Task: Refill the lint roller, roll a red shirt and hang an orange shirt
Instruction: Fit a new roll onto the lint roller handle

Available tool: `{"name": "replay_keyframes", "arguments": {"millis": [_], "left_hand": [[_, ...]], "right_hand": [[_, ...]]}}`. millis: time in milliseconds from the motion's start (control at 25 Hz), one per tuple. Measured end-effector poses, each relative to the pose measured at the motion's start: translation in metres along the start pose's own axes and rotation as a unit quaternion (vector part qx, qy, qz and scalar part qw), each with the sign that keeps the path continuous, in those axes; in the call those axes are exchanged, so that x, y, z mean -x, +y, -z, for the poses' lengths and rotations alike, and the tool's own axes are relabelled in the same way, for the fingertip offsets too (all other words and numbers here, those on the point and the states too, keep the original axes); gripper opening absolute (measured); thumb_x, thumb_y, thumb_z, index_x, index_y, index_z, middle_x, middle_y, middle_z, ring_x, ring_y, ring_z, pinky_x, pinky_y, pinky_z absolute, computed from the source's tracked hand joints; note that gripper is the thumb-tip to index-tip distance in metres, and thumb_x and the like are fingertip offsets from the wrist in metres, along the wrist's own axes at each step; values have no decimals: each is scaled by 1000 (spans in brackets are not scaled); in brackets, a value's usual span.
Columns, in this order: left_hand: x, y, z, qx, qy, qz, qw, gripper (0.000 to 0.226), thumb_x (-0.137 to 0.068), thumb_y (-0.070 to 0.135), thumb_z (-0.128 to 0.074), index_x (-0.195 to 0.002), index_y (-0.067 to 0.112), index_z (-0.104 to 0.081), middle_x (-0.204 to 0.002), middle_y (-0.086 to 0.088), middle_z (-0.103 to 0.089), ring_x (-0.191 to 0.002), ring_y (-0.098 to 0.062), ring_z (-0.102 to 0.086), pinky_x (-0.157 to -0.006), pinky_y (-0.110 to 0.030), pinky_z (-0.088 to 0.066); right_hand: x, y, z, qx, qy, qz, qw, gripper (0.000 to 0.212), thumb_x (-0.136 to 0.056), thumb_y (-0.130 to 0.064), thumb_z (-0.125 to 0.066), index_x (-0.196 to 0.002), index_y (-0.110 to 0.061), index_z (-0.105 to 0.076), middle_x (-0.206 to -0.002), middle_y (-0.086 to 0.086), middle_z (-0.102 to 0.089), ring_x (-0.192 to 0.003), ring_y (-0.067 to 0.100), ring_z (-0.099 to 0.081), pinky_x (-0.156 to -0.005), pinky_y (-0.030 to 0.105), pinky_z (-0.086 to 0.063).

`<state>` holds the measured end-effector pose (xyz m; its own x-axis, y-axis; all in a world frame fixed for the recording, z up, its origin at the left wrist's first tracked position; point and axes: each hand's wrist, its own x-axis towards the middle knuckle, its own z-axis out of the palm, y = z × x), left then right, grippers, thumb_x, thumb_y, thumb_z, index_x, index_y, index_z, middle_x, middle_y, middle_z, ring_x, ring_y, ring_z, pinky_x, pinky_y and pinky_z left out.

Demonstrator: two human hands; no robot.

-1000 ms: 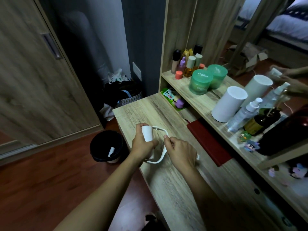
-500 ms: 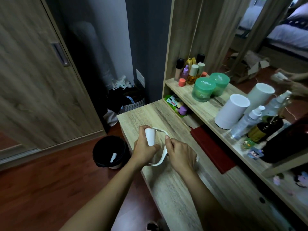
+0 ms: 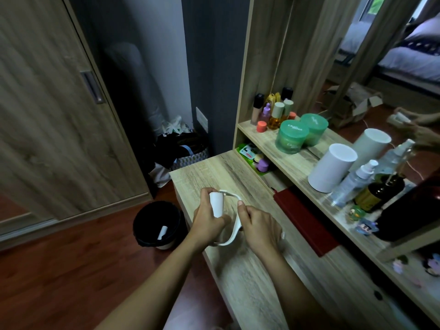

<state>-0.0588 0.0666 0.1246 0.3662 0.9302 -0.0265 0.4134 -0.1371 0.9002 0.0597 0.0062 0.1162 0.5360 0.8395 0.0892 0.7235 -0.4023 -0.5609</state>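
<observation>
Refill stage, not finished by the look of it. Left hand (image 3: 209, 221) curls round a white cylindrical paper roll (image 3: 217, 204), held upright above the pale wood-grain desk top (image 3: 238, 279). Right hand (image 3: 260, 228) pinches the thin white curved plastic roller frame (image 3: 230, 239), whose upper end meets the roll's top. Roll looks clean and unmarked. A small white tube (image 3: 162, 232) lies in the round black floor bin (image 3: 146, 216), possibly the spent core. No red or orange shirt in sight; rolling and hanging both remain.
</observation>
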Motion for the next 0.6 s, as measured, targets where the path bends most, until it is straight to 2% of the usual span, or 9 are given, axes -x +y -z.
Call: {"name": "replay_keyframes", "arguments": {"millis": [80, 240, 440, 600], "left_hand": [[0, 0, 2, 0, 3, 1, 1000, 49, -69, 9, -64, -100, 28, -32, -77, 6, -47, -62, -12, -48, -47, -20, -35], [2, 0, 4, 8, 3, -12, 1000, 48, -67, 8, -64, -98, 29, -33, -76, 6, -48, -61, -11, -48, -47, -11, -39], [5, 0, 6, -2, -10, -25, 1000, 49, -66, 11, -63, -98, 30, -32, -73, 5, -48, -58, -11, -48, -48, -11, -38], [9, 2, 9, -18, -15, -20, 1000, 49, -60, 23, -59, -98, 35, -30, -72, 5, -50, -58, -13, -49, -47, -16, -36]], "right_hand": [[0, -3, 1, -1, -2, 1, 1000, 53, -94, -52, -31, -78, -15, -66, -82, 8, -71, -82, 31, -63, -63, 35, -41], [3, -4, 3, -21, -3, -5, 1000, 52, -94, -51, -32, -78, -15, -67, -81, 8, -71, -81, 30, -63, -62, 34, -40], [8, -7, 4, -30, 6, -1, 1000, 53, -93, -52, -33, -73, -15, -66, -73, 6, -70, -72, 25, -61, -56, 31, -32], [9, -10, 2, -35, 5, 6, 999, 53, -92, -53, -34, -68, -16, -62, -71, 6, -69, -70, 25, -61, -57, 32, -36]]}}
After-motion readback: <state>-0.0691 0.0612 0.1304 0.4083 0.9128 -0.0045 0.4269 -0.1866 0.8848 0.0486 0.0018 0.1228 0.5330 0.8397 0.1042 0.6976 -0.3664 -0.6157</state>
